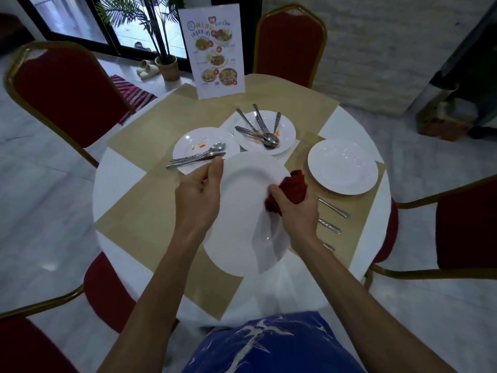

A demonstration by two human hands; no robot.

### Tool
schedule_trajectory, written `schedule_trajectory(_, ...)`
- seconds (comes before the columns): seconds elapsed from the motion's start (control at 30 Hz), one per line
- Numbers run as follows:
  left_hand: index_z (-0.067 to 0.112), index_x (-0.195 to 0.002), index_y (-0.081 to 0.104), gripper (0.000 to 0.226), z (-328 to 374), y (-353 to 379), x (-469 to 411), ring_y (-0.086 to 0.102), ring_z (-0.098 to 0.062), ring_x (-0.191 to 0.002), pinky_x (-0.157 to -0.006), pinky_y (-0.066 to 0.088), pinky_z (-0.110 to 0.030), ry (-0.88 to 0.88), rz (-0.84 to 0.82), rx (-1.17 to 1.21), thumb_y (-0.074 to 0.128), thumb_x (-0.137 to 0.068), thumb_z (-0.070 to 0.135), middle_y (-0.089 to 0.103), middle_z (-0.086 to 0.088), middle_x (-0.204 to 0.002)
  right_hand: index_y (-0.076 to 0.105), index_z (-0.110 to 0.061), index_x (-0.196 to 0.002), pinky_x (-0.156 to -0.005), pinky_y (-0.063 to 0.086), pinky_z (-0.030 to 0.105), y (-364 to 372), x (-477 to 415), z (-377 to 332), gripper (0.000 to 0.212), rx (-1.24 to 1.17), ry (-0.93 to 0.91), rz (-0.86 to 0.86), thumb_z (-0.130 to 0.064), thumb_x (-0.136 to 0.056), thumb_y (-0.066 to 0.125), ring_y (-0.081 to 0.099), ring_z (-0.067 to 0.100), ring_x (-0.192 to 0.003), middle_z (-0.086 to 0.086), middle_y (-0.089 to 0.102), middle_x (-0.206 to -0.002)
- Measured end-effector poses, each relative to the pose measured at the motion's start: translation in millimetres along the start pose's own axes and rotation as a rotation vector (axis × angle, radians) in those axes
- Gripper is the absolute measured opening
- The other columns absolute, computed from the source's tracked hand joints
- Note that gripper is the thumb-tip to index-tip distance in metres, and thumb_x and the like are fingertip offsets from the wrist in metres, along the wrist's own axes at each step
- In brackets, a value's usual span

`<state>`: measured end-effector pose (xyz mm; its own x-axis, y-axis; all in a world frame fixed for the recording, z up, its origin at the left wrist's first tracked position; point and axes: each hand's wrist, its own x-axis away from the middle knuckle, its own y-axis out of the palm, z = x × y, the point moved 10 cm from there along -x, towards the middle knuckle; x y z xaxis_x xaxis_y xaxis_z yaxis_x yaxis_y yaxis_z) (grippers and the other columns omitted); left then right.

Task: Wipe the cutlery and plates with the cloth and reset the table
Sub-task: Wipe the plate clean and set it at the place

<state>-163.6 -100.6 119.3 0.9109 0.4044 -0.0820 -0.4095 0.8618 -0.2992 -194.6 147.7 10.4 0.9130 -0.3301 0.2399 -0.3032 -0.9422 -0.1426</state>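
Note:
My left hand point(199, 195) grips the left rim of a large white plate point(242, 200) held above the table, thumb on top. My right hand point(294, 211) holds a bunched dark red cloth point(289, 188) against the plate's right side. A stained plate point(196, 145) behind it carries a spoon and fork point(197, 157). Another stained plate point(279, 130) farther back holds several pieces of cutlery point(262, 130). A clean white plate point(343, 166) lies on the right placemat, with cutlery handles point(332, 208) beside my right wrist.
The round white table point(118, 181) is covered with beige placemats point(150, 211). A standing menu card point(212, 49) is at the far edge. Red chairs with gold frames point(67, 90) surround the table. A potted plant point(166, 65) stands by the window.

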Motion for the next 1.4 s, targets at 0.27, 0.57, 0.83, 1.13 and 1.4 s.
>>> schedule_trajectory(0.27,0.025,-0.114,0.074,0.032,-1,-9,25,0.063,-0.001,-0.082,-0.075,0.054,-0.031,0.011,0.196,0.057,0.046,-0.105,0.038,0.071,0.014,-0.086,0.062,-0.027,-0.117,-0.085,0.056,0.032,-9,1,34,0.056,0.014,0.134,-0.001,-0.044,-0.071,0.089,0.069,0.014,-0.098,-0.01,0.07,-0.102)
schedule_trajectory(0.57,0.031,-0.116,0.061,0.02,-10,-10,25,0.066,0.005,-0.092,-0.069,0.055,-0.014,-0.015,0.037,0.196,0.043,-0.107,0.033,0.068,0.029,-0.097,0.057,-0.023,-0.115,-0.072,0.052,0.025,-3,-36,-77,0.051,0.325,-0.196,-0.3,-0.033,-0.075,0.087,0.063,0.01,-0.09,-0.007,0.066,-0.104)
schedule_trajectory(0.83,0.039,-0.093,0.071,0.022,12,67,13,0.061,0.015,-0.089,-0.085,0.047,-0.016,-0.121,-0.511,-0.045,0.051,-0.101,0.044,0.071,0.031,-0.089,0.059,-0.021,-0.123,-0.071,0.044,0.032,63,23,-149,0.051,0.893,-0.933,-0.782,-0.034,-0.079,0.081,0.059,0.014,-0.092,-0.003,0.07,-0.11)
schedule_trajectory(1.13,-0.012,-0.075,0.049,0.06,64,56,18,0.036,-0.012,-0.063,-0.055,0.027,-0.026,0.091,-0.173,-0.077,0.046,-0.105,0.04,0.041,-0.005,-0.07,0.05,-0.033,-0.131,-0.078,0.051,0.037,-29,-22,-119,0.066,0.489,-0.579,-0.248,-0.057,-0.077,0.079,0.064,0.021,-0.097,-0.007,0.068,-0.109)
schedule_trajectory(1.4,0.012,-0.074,0.06,0.044,66,67,39,0.054,0.0,-0.068,-0.066,0.051,-0.026,0.032,0.157,0.162,0.042,-0.106,0.036,0.057,0.018,-0.065,0.061,-0.024,-0.117,-0.083,0.06,0.042,-13,29,57,0.046,-0.512,0.599,-0.009,-0.04,-0.081,0.084,0.067,0.018,-0.088,0.002,0.07,-0.105)
